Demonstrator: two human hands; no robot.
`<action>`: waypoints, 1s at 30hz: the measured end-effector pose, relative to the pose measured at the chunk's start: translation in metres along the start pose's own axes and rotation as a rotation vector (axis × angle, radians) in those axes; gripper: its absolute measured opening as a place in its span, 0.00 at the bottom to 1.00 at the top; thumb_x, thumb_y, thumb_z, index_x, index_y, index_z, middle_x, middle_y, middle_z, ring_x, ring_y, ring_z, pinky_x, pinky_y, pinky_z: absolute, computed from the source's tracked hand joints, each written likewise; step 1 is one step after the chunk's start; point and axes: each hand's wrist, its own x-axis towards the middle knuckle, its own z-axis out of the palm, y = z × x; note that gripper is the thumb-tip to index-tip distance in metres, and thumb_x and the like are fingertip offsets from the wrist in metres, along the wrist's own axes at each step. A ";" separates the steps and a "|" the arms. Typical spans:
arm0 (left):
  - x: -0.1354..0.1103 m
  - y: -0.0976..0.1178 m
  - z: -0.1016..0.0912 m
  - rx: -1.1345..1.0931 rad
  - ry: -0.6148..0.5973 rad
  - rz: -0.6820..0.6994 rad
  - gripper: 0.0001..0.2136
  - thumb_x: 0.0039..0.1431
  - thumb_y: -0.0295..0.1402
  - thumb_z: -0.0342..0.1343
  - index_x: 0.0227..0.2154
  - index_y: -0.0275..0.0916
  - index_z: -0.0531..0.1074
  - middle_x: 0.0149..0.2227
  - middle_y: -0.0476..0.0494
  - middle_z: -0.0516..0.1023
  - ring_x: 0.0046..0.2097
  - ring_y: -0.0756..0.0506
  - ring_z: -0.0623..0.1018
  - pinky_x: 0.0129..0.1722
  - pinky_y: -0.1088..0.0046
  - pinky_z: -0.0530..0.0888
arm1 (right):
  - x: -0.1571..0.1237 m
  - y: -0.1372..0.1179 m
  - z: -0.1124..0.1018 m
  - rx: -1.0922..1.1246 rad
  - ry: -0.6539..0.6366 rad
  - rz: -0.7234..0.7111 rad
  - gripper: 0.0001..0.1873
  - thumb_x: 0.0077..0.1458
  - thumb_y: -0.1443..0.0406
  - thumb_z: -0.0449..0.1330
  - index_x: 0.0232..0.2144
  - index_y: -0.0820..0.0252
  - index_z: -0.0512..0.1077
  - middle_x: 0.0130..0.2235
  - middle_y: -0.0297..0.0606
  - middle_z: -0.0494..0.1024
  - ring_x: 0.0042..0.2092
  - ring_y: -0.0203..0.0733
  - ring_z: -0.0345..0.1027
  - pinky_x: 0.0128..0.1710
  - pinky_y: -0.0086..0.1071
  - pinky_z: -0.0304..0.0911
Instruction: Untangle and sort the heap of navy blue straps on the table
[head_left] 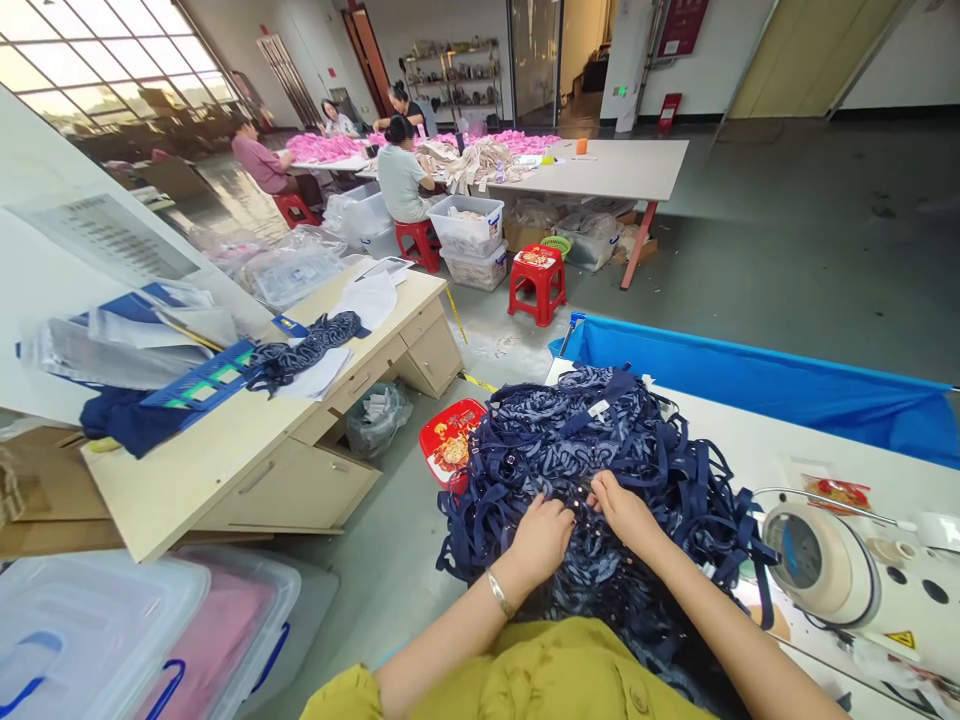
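Observation:
A big heap of dark navy patterned straps lies on the white work table in front of me and spills over its near edge. My left hand, with a silver bangle at the wrist, rests on the heap with its fingers curled into the straps. My right hand is just beside it, pinching straps near the heap's middle. The fingertips of both hands almost meet.
A white machine stands at my right on the table. A blue fabric bin runs behind the table. At left are a beige desk with papers, clear plastic boxes and a red stool. Several people sit at a far table.

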 end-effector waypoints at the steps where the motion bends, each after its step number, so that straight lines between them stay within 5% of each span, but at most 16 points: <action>1: -0.001 0.000 0.000 -0.008 -0.005 -0.009 0.08 0.64 0.29 0.48 0.40 0.39 0.71 0.38 0.44 0.75 0.45 0.44 0.75 0.53 0.61 0.68 | -0.003 0.001 -0.002 -0.011 -0.026 -0.005 0.13 0.66 0.57 0.37 0.37 0.53 0.58 0.32 0.35 0.78 0.32 0.41 0.74 0.32 0.30 0.62; 5: -0.005 0.001 0.001 -0.016 0.027 -0.127 0.20 0.61 0.35 0.54 0.55 0.35 0.61 0.42 0.40 0.74 0.42 0.42 0.75 0.43 0.66 0.72 | -0.013 0.003 -0.012 -0.078 -0.088 -0.037 0.11 0.65 0.59 0.40 0.37 0.53 0.60 0.32 0.35 0.79 0.35 0.43 0.76 0.32 0.30 0.62; 11: 0.000 0.002 0.002 0.008 -0.015 -0.096 0.10 0.64 0.37 0.50 0.34 0.40 0.73 0.36 0.44 0.74 0.40 0.43 0.74 0.41 0.66 0.70 | -0.014 0.000 -0.016 -0.213 -0.090 -0.099 0.11 0.62 0.60 0.46 0.31 0.53 0.65 0.30 0.35 0.76 0.31 0.44 0.73 0.27 0.29 0.57; 16: -0.002 0.001 0.001 0.031 -0.026 -0.060 0.10 0.65 0.35 0.48 0.33 0.39 0.73 0.35 0.44 0.73 0.39 0.44 0.73 0.41 0.66 0.69 | -0.008 -0.009 -0.004 -0.156 -0.045 -0.153 0.13 0.62 0.57 0.48 0.31 0.52 0.69 0.32 0.34 0.76 0.38 0.42 0.71 0.32 0.28 0.61; 19: -0.004 0.003 0.000 0.036 -0.027 -0.046 0.11 0.66 0.35 0.48 0.33 0.39 0.74 0.34 0.44 0.73 0.39 0.44 0.72 0.41 0.65 0.69 | 0.001 -0.008 -0.003 -0.053 0.039 -0.111 0.19 0.66 0.56 0.40 0.37 0.54 0.68 0.34 0.35 0.76 0.37 0.39 0.71 0.36 0.28 0.64; 22: -0.001 0.003 -0.004 0.041 -0.010 -0.022 0.09 0.64 0.35 0.49 0.34 0.39 0.74 0.43 0.40 0.73 0.47 0.41 0.71 0.47 0.61 0.68 | 0.013 -0.003 -0.008 0.009 0.151 -0.028 0.23 0.66 0.56 0.32 0.39 0.58 0.64 0.38 0.41 0.76 0.39 0.40 0.71 0.39 0.30 0.65; 26: 0.010 -0.002 -0.010 0.048 -0.016 0.070 0.06 0.58 0.34 0.56 0.34 0.38 0.75 0.60 0.37 0.61 0.63 0.35 0.56 0.60 0.54 0.56 | 0.019 0.006 -0.010 -0.012 0.144 0.051 0.18 0.65 0.57 0.36 0.38 0.57 0.62 0.35 0.41 0.77 0.36 0.44 0.73 0.34 0.33 0.64; 30: 0.017 -0.005 -0.012 0.063 -0.070 0.157 0.05 0.58 0.33 0.53 0.32 0.40 0.73 0.39 0.42 0.74 0.49 0.42 0.71 0.63 0.56 0.54 | 0.009 0.014 -0.010 -0.069 0.034 0.081 0.10 0.64 0.61 0.42 0.35 0.55 0.61 0.30 0.38 0.78 0.30 0.43 0.74 0.28 0.29 0.59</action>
